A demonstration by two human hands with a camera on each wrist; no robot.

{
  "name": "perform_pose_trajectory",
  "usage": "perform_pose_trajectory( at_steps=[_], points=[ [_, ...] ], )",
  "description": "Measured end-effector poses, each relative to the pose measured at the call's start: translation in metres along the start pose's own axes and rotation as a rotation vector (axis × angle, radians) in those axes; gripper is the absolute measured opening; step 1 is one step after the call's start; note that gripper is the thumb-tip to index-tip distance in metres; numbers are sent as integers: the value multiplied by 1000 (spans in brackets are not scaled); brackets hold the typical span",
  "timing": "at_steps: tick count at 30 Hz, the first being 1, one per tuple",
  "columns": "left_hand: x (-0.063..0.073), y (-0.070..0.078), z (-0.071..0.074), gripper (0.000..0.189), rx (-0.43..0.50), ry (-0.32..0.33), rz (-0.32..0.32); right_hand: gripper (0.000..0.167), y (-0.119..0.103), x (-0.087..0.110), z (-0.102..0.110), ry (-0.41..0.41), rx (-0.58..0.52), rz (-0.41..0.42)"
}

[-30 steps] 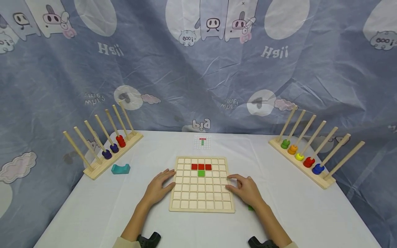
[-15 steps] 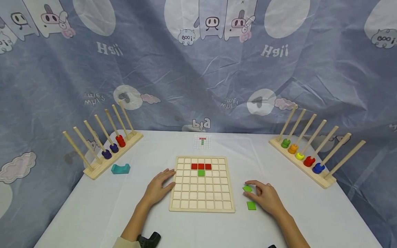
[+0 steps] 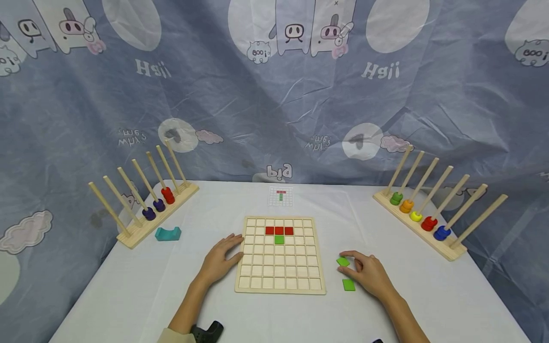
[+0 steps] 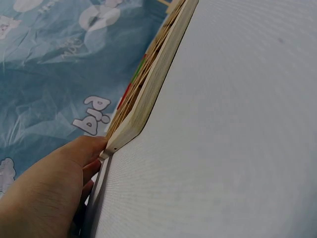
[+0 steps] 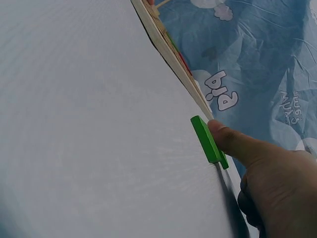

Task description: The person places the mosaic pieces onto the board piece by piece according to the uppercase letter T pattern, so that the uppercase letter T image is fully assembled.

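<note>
The square wooden grid board (image 3: pixel 280 282) lies mid-table, with three red tiles (image 3: pixel 279 230) in a row and one green tile (image 3: pixel 279 239) directly below the middle one. Along the board's left edge rests my left hand (image 3: pixel 220 259), its fingertips and thumb against the wood; the left wrist view shows the thumb at the board's side. To the right of the board, my right hand (image 3: pixel 371 274) pinches a loose green square tile (image 3: pixel 342 261) between thumb and index finger. A second loose green tile (image 3: pixel 349 285) lies on the cloth just nearer, beside the thumb.
A small card (image 3: pixel 280 196) printed with a red and green T pattern lies behind the board. Peg racks with coloured beads stand at left (image 3: pixel 180 194) and right (image 3: pixel 450 252). A teal curved block (image 3: pixel 167 234) sits near the left rack. A patterned curtain hangs behind.
My right hand has left the board's right edge and moved right to the loose green tiles, where it has stayed over the last half second. The left hand keeps its place.
</note>
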State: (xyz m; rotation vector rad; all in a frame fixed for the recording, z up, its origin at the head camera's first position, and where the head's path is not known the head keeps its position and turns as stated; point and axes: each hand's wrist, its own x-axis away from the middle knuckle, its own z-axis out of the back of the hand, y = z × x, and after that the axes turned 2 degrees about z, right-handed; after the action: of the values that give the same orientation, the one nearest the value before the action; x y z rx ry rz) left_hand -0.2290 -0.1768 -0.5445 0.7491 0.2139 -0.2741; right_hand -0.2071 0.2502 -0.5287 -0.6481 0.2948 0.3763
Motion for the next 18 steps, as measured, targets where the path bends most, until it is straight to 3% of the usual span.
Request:
perform_pose_trajectory(
  at_steps=[18],
  points=[
    [1,0,-1,44,3,10,-1,31,7,7,5,7,13,-41]
  ],
)
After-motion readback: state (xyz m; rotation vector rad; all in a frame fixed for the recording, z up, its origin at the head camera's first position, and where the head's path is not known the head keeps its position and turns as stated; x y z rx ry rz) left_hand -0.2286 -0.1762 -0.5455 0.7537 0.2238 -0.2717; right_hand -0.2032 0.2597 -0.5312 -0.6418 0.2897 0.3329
